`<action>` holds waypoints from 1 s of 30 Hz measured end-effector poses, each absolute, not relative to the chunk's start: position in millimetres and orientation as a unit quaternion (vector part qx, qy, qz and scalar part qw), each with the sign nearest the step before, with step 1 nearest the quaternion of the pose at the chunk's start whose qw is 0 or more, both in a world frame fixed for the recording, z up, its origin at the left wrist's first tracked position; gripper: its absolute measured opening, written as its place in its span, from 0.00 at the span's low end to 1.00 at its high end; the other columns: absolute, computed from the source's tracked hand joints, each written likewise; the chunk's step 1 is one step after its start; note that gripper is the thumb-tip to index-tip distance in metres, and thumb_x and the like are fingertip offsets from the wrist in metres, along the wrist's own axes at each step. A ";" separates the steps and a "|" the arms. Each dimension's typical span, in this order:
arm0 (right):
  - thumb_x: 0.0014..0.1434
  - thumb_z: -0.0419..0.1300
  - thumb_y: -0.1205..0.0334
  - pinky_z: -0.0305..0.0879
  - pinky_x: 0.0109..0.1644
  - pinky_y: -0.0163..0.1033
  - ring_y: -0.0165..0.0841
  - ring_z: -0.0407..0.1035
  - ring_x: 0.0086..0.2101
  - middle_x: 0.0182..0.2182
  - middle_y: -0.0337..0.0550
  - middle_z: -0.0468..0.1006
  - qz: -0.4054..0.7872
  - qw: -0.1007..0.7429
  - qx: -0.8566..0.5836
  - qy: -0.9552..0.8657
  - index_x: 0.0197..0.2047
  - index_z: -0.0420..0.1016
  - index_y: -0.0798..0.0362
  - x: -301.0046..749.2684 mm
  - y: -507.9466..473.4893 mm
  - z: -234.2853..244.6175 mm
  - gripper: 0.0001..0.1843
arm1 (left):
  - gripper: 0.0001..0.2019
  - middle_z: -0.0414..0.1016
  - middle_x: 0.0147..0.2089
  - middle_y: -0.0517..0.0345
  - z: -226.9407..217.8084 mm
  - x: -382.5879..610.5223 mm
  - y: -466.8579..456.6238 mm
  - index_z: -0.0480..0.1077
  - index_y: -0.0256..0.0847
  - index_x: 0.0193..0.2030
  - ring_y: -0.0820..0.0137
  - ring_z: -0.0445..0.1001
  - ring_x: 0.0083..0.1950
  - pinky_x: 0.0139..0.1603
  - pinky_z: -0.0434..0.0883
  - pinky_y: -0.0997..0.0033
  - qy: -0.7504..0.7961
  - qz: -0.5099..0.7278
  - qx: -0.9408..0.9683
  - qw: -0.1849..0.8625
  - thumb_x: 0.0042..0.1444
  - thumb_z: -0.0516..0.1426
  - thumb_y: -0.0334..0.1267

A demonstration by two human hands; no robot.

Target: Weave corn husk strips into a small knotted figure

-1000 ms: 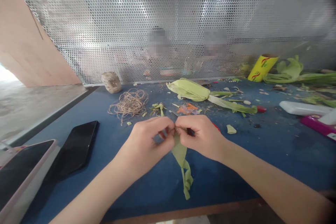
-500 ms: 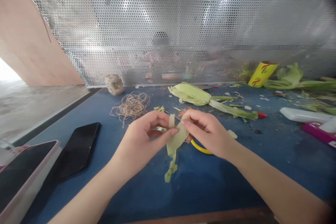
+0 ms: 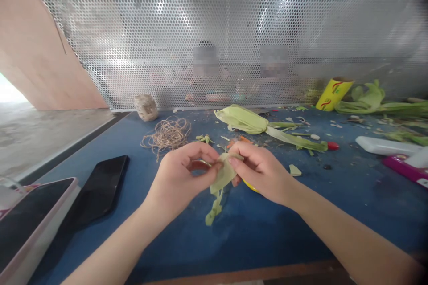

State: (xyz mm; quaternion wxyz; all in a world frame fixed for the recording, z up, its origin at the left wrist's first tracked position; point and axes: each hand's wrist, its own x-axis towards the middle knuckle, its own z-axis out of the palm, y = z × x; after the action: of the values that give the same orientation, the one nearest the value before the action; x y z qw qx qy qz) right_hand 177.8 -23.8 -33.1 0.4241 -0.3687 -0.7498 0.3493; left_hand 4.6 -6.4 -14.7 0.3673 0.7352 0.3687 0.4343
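A pale green piece of corn husk [image 3: 223, 174] is pinched between my two hands above the table's middle. My left hand [image 3: 185, 169] grips its left edge between thumb and fingertips. With thumb and forefinger, my right hand [image 3: 256, 167] holds the upper right edge. A narrow, knotted green strip [image 3: 214, 211] hangs below the husk piece. Partly hidden by my right hand is a yellow ring-shaped handle [image 3: 251, 187] on the table. Beyond my hands lies a figure-like bundle of corn husk [image 3: 245, 120] with a long tail.
Tangled twine [image 3: 169, 136] and a whitish spool-like lump [image 3: 146, 107] lie back left. Two phones, one black [image 3: 98, 189], are at left. A yellow tube [image 3: 334, 94], a white tool [image 3: 384, 146] and husk scraps occupy the right. A perforated metal screen [image 3: 227, 22] bounds the table; people sit behind it.
The husk piece has been turned and folded at its top, where a strip stood up before. My hands are slightly closer together, and the hanging strip has swung a little left.
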 end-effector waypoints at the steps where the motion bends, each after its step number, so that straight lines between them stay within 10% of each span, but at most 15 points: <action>1: 0.62 0.48 0.60 0.62 0.28 0.30 0.25 0.66 0.23 0.20 0.34 0.67 0.353 0.425 -0.366 -0.749 0.29 0.60 0.52 177.9 -23.7 -33.4 0.10 | 0.03 0.70 0.26 0.64 -14.2 4.3 -6.3 0.68 0.37 0.28 0.78 0.71 0.27 0.30 0.71 0.82 0.373 0.432 0.734 0.368 0.45 0.59 0.29; 13: 0.50 0.62 0.60 0.67 0.32 0.32 0.27 0.68 0.28 0.29 0.36 0.71 0.478 0.480 -0.376 -0.632 0.35 0.62 0.51 169.4 -23.5 -33.4 0.13 | 0.02 0.73 0.28 0.61 -13.1 3.3 -7.1 0.69 0.38 0.28 0.75 0.73 0.30 0.28 0.72 0.81 0.388 0.465 0.720 0.339 0.46 0.59 0.32; 30: 0.53 0.59 0.64 0.70 0.31 0.32 0.25 0.69 0.24 0.23 0.33 0.69 0.464 0.492 -0.386 -0.628 0.27 0.61 0.52 167.5 -26.5 -30.1 0.08 | 0.03 0.73 0.26 0.61 -12.1 -1.2 -0.9 0.70 0.37 0.27 0.74 0.73 0.28 0.29 0.72 0.78 0.434 0.461 0.698 0.336 0.44 0.60 0.31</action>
State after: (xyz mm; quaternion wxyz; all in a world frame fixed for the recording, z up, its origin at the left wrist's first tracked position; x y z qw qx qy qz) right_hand 167.5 -26.5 -30.1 0.4922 -0.3855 -0.6275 0.4640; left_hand -1.2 -0.9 -12.1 0.3365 0.6975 0.4337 0.4606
